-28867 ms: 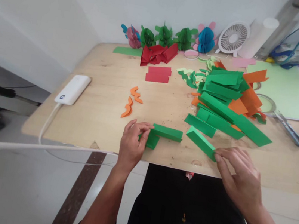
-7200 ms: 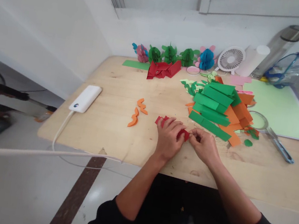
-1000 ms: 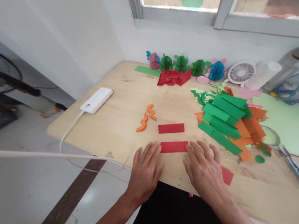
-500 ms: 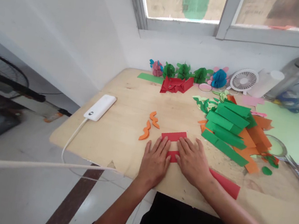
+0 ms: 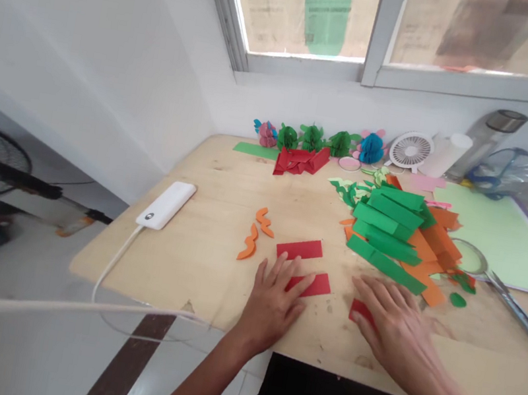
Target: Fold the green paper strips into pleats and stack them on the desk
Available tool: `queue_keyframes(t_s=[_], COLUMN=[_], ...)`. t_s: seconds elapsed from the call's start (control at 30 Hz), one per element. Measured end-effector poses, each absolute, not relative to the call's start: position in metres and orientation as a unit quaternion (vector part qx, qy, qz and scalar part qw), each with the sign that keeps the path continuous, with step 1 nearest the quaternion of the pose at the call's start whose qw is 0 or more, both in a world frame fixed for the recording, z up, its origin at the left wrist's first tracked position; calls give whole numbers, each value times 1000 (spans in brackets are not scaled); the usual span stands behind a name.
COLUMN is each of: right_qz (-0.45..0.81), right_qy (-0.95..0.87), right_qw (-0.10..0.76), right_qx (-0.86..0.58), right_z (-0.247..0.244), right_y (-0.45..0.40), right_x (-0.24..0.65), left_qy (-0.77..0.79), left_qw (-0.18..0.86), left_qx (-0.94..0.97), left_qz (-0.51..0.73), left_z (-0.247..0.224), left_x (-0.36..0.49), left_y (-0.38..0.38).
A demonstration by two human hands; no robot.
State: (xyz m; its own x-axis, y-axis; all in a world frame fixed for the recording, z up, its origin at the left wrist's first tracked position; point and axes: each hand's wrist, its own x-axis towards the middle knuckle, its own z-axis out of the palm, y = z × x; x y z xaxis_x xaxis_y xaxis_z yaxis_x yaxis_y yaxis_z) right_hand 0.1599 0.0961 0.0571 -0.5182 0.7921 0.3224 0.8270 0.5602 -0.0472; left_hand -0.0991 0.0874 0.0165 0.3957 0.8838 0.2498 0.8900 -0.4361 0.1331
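Note:
My left hand point(image 5: 272, 299) lies on the wooden table with its fingers spread, the fingertips resting on the nearer of two small red paper strips point(image 5: 317, 286). The other red strip point(image 5: 300, 249) lies just beyond it, roughly parallel. Over to the right, my right hand point(image 5: 389, 321) is laid flat, fingers stretched out, on a third piece of red paper point(image 5: 359, 310). Most of that piece is hidden under the palm. Two wavy orange paper cutouts point(image 5: 249, 243) lie to the left of the red strips.
Green paper strips point(image 5: 387, 244) and orange ones are heaped at the right, by a pair of scissors point(image 5: 512, 307). Folded red paper point(image 5: 301, 161) and paper pom-poms point(image 5: 312, 138) stand at the back. A white power bank point(image 5: 166, 205) with a cable lies left; a small fan point(image 5: 410, 152) stands behind.
My right hand has moved from the two small red strips rightward onto the other red paper. My left hand has stayed by the strips, which are now more exposed. The view has shifted slightly.

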Motion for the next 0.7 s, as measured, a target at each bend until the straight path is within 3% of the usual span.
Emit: queue_keyframes(t_s=[0.27, 0.7], right_qz=[-74, -38], right_qy=[-852, -800], right_qw=[176, 326], right_qx=[-487, -502], right_z=[21, 15], right_y=[64, 114], right_x=[213, 172], left_qy=[-505, -486], left_qw=[13, -89], left_qx=[-850, -850], left_qz=[-148, -180], left_z=[9, 15], left_x=[-103, -83], left_y=[138, 157])
